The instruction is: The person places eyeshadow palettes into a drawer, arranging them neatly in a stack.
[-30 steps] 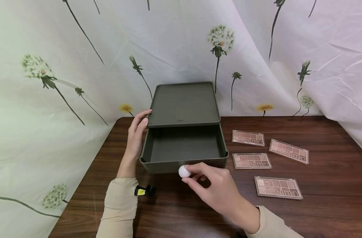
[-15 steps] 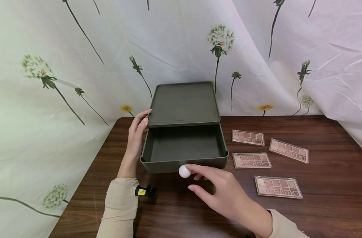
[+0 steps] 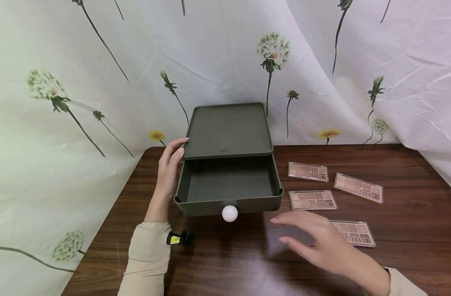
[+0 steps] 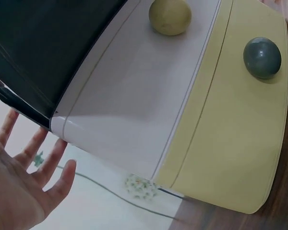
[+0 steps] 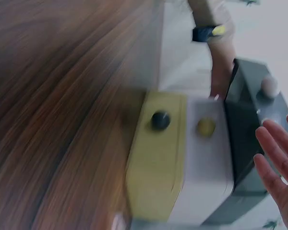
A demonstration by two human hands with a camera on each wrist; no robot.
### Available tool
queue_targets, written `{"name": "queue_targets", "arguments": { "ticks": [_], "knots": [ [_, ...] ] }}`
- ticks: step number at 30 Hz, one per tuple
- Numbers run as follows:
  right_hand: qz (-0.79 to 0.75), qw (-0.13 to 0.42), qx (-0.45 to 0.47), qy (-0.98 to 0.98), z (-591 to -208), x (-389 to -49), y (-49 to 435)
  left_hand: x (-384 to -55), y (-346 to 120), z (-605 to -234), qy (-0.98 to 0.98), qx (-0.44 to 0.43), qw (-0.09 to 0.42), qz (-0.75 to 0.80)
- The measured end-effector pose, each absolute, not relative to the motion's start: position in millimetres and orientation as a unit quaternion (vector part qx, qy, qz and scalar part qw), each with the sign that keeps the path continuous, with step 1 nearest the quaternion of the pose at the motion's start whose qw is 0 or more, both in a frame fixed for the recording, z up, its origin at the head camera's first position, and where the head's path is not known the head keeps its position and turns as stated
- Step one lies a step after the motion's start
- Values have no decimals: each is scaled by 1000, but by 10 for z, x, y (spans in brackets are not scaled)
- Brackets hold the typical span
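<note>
A small drawer unit (image 3: 229,129) stands on the table, its dark green top drawer (image 3: 227,206) pulled out. The drawer's round white knob (image 3: 230,213) is free of any hand. My left hand (image 3: 168,170) rests at the unit's upper left side, fingers extended against it. Below, the left wrist view shows a white drawer (image 4: 125,105) with a yellow knob (image 4: 170,17) and a yellow drawer (image 4: 225,134) with a dark green knob (image 4: 262,58). My right hand (image 3: 321,240) holds nothing, fingers apart; it partly covers the nearest eyeshadow palette (image 3: 356,233) in the head view.
More eyeshadow palettes (image 3: 312,200) lie flat to the right of the unit on the dark wooden table (image 3: 218,263). A white cloth (image 3: 218,53) printed with dandelions hangs behind the table and along its left side.
My right hand has let go of the white knob and moved right, toward the nearest palette. The top drawer stays pulled out, and my left hand stays on the unit's side.
</note>
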State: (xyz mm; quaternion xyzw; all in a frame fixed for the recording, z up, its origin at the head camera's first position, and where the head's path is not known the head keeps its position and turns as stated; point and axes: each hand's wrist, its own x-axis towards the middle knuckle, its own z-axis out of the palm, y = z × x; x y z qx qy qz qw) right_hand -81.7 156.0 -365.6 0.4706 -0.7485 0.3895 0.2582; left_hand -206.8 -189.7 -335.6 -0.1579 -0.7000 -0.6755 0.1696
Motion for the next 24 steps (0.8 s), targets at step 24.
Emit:
{"name": "queue_targets", "arguments": {
  "ticks": [24],
  "knots": [
    [336,159,370,-851,-4079,-935,2721,-2125,-1976,-3321,-737,-163,129,-643]
  ]
}}
